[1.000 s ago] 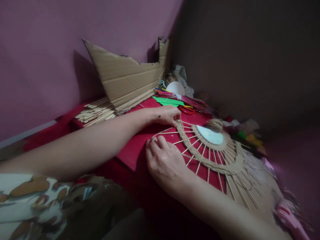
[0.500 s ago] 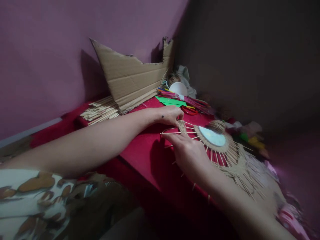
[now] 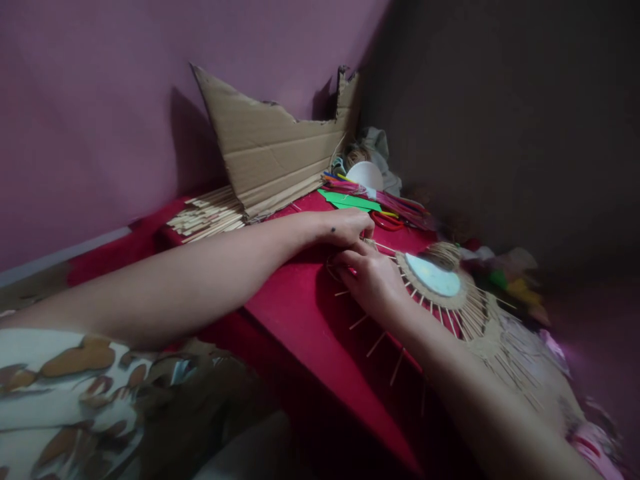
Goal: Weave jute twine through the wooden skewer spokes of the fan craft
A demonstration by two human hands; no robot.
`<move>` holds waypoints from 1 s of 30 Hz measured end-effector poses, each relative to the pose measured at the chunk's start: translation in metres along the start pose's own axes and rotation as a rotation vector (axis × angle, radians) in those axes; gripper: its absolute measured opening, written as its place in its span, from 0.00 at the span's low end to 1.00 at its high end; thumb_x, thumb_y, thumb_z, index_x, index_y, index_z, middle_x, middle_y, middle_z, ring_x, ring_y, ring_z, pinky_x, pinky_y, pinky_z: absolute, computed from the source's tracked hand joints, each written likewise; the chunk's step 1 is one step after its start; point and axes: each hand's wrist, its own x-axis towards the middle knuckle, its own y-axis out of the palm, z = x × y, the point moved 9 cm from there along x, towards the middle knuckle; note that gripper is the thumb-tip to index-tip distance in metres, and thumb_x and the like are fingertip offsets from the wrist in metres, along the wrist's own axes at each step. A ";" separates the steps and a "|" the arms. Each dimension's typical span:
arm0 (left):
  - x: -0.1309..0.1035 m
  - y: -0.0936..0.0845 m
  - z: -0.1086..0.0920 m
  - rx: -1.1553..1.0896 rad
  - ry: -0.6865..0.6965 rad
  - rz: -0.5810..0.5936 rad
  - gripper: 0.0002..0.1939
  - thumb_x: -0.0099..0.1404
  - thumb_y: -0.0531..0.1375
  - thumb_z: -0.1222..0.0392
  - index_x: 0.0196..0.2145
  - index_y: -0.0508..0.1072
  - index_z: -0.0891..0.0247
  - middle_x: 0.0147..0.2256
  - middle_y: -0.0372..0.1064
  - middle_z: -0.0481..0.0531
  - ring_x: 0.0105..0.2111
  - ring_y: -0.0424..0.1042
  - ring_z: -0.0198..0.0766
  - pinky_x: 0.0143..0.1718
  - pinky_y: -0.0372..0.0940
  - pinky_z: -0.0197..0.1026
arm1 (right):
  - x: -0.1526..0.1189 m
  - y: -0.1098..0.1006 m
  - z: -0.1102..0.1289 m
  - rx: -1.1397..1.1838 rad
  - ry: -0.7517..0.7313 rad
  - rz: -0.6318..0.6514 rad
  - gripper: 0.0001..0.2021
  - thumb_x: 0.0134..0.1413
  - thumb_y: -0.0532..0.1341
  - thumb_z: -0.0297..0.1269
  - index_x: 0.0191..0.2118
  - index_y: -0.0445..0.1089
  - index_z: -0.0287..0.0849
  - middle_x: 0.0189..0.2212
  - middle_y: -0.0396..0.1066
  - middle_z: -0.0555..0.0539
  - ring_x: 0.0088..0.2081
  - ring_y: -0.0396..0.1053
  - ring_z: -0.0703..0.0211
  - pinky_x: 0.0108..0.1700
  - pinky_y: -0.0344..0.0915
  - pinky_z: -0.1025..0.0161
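Shifting toward the left hand [image 3: 354, 227] since the earlier frame, the right hand [image 3: 379, 275] is curling, hold indeterminable, while the left hand is pinching the stick-and-twine fan [image 3: 428, 295], which is lying partly beneath the right hand, inside the worktop [image 3: 285, 293]'s near edge.

The left hand [image 3: 350, 225] pinches the end of a stick-and-twine fan [image 3: 473, 317]; the right hand [image 3: 377, 277] bends close beside it, fingertips partly hidden; beyond, torn cardboard [image 3: 285, 150] stands by pale sticks [image 3: 207, 215] and green paper [image 3: 350, 201] on red cloth [image 3: 285, 313].
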 end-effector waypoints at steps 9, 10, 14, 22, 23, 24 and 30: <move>-0.003 -0.003 -0.010 0.050 -0.012 0.028 0.18 0.55 0.59 0.60 0.43 0.75 0.66 0.36 0.73 0.55 0.32 0.66 0.38 0.30 0.57 0.38 | -0.004 0.004 0.023 -0.445 -0.292 0.107 0.13 0.63 0.48 0.31 0.42 0.70 0.45 0.36 0.70 0.46 0.27 0.63 0.62 0.24 0.41 0.61; -0.004 -0.004 -0.010 0.055 -0.019 0.034 0.18 0.55 0.59 0.60 0.43 0.75 0.66 0.37 0.74 0.55 0.33 0.67 0.38 0.31 0.57 0.38 | -0.004 0.003 0.024 -0.472 -0.306 0.127 0.13 0.63 0.48 0.31 0.43 0.70 0.45 0.37 0.70 0.46 0.27 0.63 0.62 0.24 0.41 0.61; -0.007 -0.006 -0.014 0.058 -0.029 0.036 0.18 0.56 0.59 0.61 0.45 0.74 0.66 0.39 0.74 0.56 0.36 0.68 0.41 0.34 0.59 0.39 | -0.004 0.001 0.032 -0.531 -0.355 0.200 0.14 0.63 0.47 0.29 0.44 0.68 0.43 0.38 0.70 0.44 0.30 0.65 0.60 0.25 0.43 0.62; -0.014 -0.012 -0.022 0.084 -0.041 0.041 0.17 0.58 0.59 0.64 0.45 0.75 0.68 0.40 0.75 0.57 0.35 0.69 0.38 0.33 0.59 0.37 | 0.000 0.003 0.030 -0.510 -0.372 0.208 0.16 0.63 0.48 0.28 0.53 0.65 0.45 0.41 0.70 0.43 0.32 0.66 0.57 0.25 0.46 0.61; -0.014 -0.012 -0.021 0.077 -0.050 0.041 0.16 0.58 0.59 0.64 0.45 0.75 0.67 0.40 0.75 0.56 0.35 0.69 0.38 0.33 0.59 0.36 | 0.000 0.003 0.030 -0.494 -0.379 0.191 0.17 0.63 0.49 0.28 0.54 0.65 0.46 0.42 0.70 0.43 0.32 0.66 0.58 0.26 0.47 0.61; -0.014 -0.012 -0.021 0.070 -0.053 0.040 0.16 0.58 0.59 0.64 0.44 0.75 0.67 0.40 0.75 0.56 0.35 0.69 0.37 0.32 0.59 0.36 | 0.000 0.002 0.029 -0.473 -0.384 0.174 0.17 0.63 0.49 0.29 0.54 0.65 0.47 0.42 0.70 0.43 0.33 0.65 0.58 0.27 0.48 0.61; -0.014 -0.010 -0.020 0.028 -0.035 0.053 0.16 0.59 0.59 0.62 0.45 0.75 0.68 0.40 0.75 0.57 0.35 0.69 0.39 0.32 0.58 0.37 | -0.008 -0.003 0.020 -0.408 -0.436 0.123 0.18 0.61 0.52 0.29 0.51 0.70 0.53 0.41 0.71 0.45 0.32 0.64 0.61 0.28 0.49 0.63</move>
